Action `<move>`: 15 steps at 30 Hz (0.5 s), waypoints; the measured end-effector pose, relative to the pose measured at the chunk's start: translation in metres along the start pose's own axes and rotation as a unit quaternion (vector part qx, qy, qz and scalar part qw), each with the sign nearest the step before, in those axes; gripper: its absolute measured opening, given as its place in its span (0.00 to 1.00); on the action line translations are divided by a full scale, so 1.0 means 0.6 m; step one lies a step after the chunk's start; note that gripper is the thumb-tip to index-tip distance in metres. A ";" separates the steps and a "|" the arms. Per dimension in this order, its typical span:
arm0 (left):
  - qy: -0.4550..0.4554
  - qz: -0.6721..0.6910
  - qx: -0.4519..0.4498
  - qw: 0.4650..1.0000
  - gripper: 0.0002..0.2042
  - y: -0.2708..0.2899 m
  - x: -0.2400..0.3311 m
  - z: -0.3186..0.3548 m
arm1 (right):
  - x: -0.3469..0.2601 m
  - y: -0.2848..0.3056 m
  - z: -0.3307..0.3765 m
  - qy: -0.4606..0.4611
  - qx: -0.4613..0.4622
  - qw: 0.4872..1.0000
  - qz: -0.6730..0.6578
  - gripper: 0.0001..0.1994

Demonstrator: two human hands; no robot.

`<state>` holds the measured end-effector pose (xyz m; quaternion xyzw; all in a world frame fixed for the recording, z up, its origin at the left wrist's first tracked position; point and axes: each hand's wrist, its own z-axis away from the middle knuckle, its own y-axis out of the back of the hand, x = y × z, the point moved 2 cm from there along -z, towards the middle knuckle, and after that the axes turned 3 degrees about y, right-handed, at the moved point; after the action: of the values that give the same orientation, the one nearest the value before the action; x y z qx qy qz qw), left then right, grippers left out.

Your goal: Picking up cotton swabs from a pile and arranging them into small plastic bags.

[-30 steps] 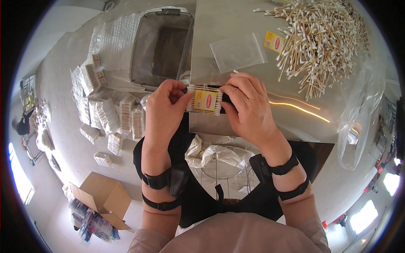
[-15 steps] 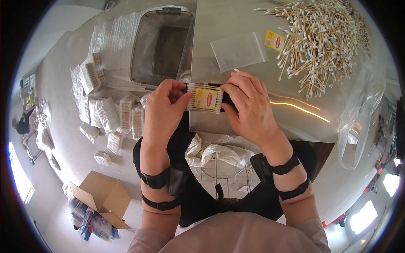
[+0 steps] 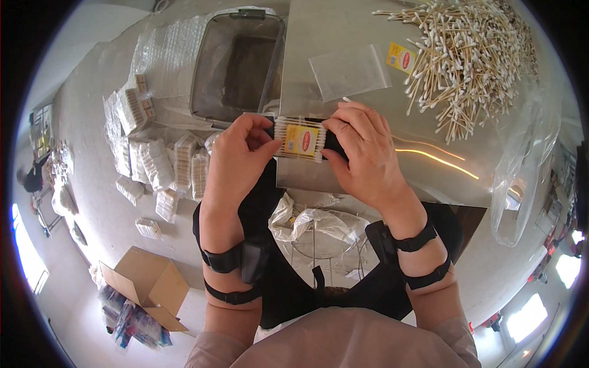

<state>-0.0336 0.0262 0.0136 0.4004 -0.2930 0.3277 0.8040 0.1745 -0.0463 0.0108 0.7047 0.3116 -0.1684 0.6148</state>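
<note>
Between my two hands is a clear bag of cotton swabs (image 3: 300, 153), with a yellow label card lying over the swabs inside. My left hand (image 3: 240, 150) pinches its left edge between thumb and fingers. The thumb and fingers of my right hand (image 3: 363, 144) hold its right edge. A single swab tip (image 3: 346, 99) sticks up beside my right fingers. Beyond the hands, a flat clear plastic bag (image 3: 350, 72) lies on the metal table (image 3: 423, 178). A second yellow label card (image 3: 401, 57) rests against a large heap of loose cotton swabs (image 3: 466, 67).
An open grey plastic bin (image 3: 202, 73) stands left of the table. Packed swab bundles (image 3: 156, 165) lie on the floor at the left, near an open cardboard box (image 3: 144, 279). Crumpled clear plastic (image 3: 521, 178) hangs at the table's right side. White bag material (image 3: 319, 224) lies below the table edge.
The swab bag keeps almost the same place in both hands, tilting only slightly. The whole view has shifted a little; nothing was picked up or let go.
</note>
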 end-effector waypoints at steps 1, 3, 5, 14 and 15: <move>0.004 0.002 -0.009 1.000 0.13 0.002 0.000 0.001 | 0.000 0.000 0.000 0.001 -0.001 1.000 0.002 0.20; 0.007 0.002 -0.014 1.000 0.13 0.004 0.000 0.002 | 0.000 -0.001 0.000 0.002 -0.001 1.000 0.002 0.20; 0.009 0.004 -0.020 1.000 0.13 0.005 0.001 0.003 | 0.001 -0.001 0.000 0.006 -0.001 1.000 0.006 0.20; 0.008 -0.001 -0.024 1.000 0.13 0.006 -0.001 0.003 | -0.002 0.001 0.000 0.006 -0.004 1.000 0.010 0.21; 0.007 0.003 -0.027 1.000 0.14 0.006 -0.004 0.002 | -0.004 0.003 0.000 0.006 -0.004 1.000 0.010 0.21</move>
<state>-0.0381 0.0258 0.0141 0.3753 -0.2972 0.3247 0.8157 0.1739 -0.0466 0.0134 0.7064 0.3090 -0.1563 0.6174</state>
